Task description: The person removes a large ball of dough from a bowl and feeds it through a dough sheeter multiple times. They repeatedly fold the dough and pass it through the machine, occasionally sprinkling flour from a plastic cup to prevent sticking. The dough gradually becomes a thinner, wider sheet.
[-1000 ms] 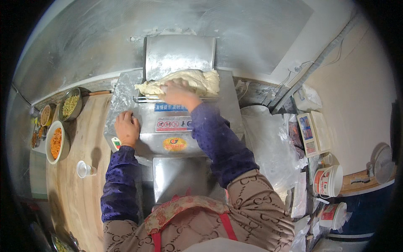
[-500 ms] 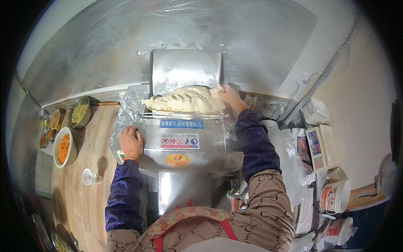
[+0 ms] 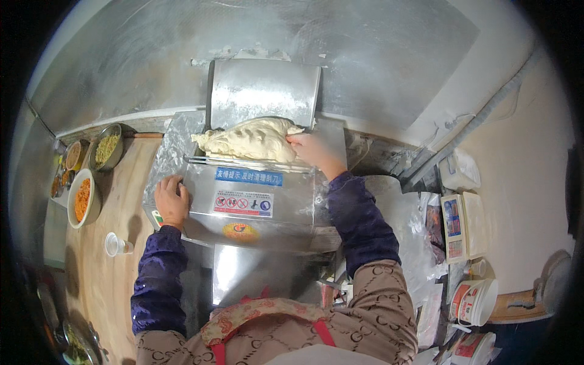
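Note:
A large pale mass of dough (image 3: 249, 140) lies lengthwise in the feed opening of a metal dough-rolling machine (image 3: 201, 210), behind thin guard bars (image 3: 243, 163). My right hand (image 3: 311, 151) has its fingers closed on the dough's right end. At the machine's left front corner rests my left hand (image 3: 171, 199), palm down, its thumb apart from the fingers. Something dark shows between that thumb and forefinger; I cannot make it out. Upright behind the dough stands a shiny metal plate (image 3: 263, 88). A smooth metal chute (image 3: 246, 277) slopes below the machine's front.
On the wooden table (image 3: 109, 286) at left are a bowl of orange shreds (image 3: 83, 199), a bowl of green pieces (image 3: 107, 149) and a clear plastic cup (image 3: 117, 244). White buckets (image 3: 477, 303) and a scale (image 3: 454, 228) stand at right.
The whole view has shifted, so the machine sits slightly farther left. My right hand has moved inward onto the dough's right end. My left hand keeps its place on the machine.

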A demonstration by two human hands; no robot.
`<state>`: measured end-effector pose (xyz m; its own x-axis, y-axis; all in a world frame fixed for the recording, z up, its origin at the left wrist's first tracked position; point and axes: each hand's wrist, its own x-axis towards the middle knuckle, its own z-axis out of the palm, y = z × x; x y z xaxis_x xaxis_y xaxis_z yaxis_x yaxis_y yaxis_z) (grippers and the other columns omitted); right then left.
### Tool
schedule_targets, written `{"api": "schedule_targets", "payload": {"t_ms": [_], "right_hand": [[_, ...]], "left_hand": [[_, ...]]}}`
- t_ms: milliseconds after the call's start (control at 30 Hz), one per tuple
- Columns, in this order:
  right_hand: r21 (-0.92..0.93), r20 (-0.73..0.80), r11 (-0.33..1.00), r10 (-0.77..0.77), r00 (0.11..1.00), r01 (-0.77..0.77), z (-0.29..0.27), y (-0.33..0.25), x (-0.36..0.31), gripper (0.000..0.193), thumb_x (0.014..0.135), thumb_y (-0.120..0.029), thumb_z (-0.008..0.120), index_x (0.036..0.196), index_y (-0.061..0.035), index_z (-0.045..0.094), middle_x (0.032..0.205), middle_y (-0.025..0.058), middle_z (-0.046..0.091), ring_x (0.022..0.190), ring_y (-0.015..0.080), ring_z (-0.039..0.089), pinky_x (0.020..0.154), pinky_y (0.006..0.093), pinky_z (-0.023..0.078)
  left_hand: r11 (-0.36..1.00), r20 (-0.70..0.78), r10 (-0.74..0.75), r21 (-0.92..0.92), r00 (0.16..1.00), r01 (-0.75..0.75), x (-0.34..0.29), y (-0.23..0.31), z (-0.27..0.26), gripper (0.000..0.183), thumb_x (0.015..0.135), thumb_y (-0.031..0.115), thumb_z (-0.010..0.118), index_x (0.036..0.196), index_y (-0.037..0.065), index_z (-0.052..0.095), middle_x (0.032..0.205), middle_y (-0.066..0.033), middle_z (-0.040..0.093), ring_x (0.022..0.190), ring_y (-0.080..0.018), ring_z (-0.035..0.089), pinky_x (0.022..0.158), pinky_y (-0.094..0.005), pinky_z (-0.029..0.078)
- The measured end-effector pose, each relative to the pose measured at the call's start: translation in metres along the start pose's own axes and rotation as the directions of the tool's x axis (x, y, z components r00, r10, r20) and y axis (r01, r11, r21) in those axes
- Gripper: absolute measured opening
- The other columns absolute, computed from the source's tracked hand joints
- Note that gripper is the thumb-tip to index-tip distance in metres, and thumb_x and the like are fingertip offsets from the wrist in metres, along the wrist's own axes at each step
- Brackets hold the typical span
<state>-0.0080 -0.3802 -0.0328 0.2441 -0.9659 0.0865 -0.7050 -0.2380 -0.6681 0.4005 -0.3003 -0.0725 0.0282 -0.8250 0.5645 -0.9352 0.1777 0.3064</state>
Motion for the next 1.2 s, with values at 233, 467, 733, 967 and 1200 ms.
{"api": "schedule_targets", "payload": {"t_ms": [233,467,733,967,1200], "right_hand": [[0.531,-0.589,0.846,0.334,0.736,0.041,-0.022,0.057,0.027,0.036,0.091,-0.018,0.064,0.119,0.0043,0.064,0.110,0.0164,0.071,0.097,0.0214,0.068,0.087,0.0302,0.050],[-0.100,-0.605,0.990,0.021,0.796,-0.102,-0.002,0.084,0.065,0.026,0.086,-0.022,0.067,0.098,0.0018,0.070,0.090,0.0199,0.071,0.084,0.0344,0.069,0.075,0.0415,0.052],[-0.066,-0.553,0.978,0.131,0.823,-0.200,-0.016,0.061,0.042,0.021,0.085,-0.022,0.067,0.091,-0.0037,0.074,0.087,0.0175,0.071,0.085,0.0326,0.069,0.077,0.0401,0.052],[0.051,-0.459,0.989,0.146,0.876,-0.137,-0.015,0.073,0.032,0.023,0.087,-0.018,0.065,0.099,-0.0019,0.074,0.094,0.0139,0.074,0.087,0.0235,0.071,0.079,0.0326,0.052],[0.499,-0.426,0.865,0.203,0.882,0.042,-0.024,0.060,0.023,0.032,0.094,-0.018,0.058,0.120,-0.0002,0.066,0.117,0.0076,0.070,0.107,0.0174,0.063,0.093,0.0289,0.046]], "left_hand": [[1.000,0.011,0.008,0.011,1.000,-0.008,-0.001,-0.001,0.001,0.023,0.084,0.013,0.056,0.102,0.008,0.068,0.107,-0.0101,0.066,0.101,-0.0323,0.058,0.091,-0.0431,0.044],[1.000,-0.003,0.017,0.011,1.000,-0.017,-0.002,-0.006,0.003,0.024,0.083,0.013,0.056,0.103,0.007,0.068,0.107,-0.0097,0.066,0.100,-0.0318,0.058,0.092,-0.0428,0.044],[0.999,-0.036,0.049,-0.002,0.998,-0.049,-0.003,-0.006,0.002,0.024,0.083,0.012,0.055,0.102,0.007,0.068,0.107,-0.0104,0.066,0.100,-0.0319,0.058,0.091,-0.0413,0.045],[0.999,-0.027,0.031,0.014,0.999,-0.031,-0.002,-0.008,0.004,0.023,0.083,0.012,0.056,0.101,0.006,0.068,0.106,-0.0109,0.066,0.099,-0.0326,0.058,0.090,-0.0423,0.046],[1.000,-0.021,0.025,0.011,0.999,-0.024,-0.002,-0.007,0.002,0.021,0.083,0.012,0.056,0.099,0.007,0.068,0.105,-0.0103,0.066,0.099,-0.0328,0.059,0.090,-0.0426,0.045]]}}
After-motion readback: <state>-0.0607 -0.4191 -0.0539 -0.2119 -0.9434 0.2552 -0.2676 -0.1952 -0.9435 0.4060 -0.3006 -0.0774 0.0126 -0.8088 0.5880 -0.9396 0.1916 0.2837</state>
